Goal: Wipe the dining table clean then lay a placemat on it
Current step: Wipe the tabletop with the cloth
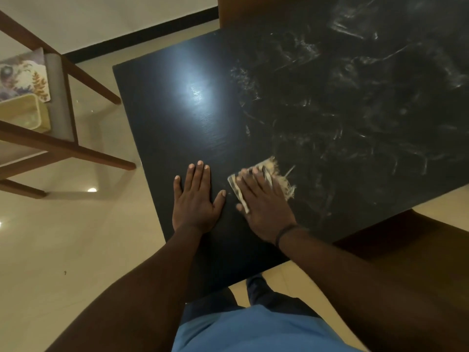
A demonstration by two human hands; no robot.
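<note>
Left hand [195, 199] flat near table [177, 118] edge; right hand [264, 201] fingers flat, pressing cloth [276, 174].

The worktop [177, 118] fills the middle and right of the view, one corner near the person; both hands lie on it near that corner, the left hand [195, 199] flat on the surface to the left, the right hand [264, 204] just beside it on the right, pressing on a cloth [276, 179] that lies between palm and worktop; smears [342, 97] spread over the worktop beyond and to the right of the cloth; a chair [416, 250] stands at the right edge, another chair [63, 148] well apart on the left; on that left chair's seat lie a placemat [22, 74] and, nearer, a container [22, 113].
</note>
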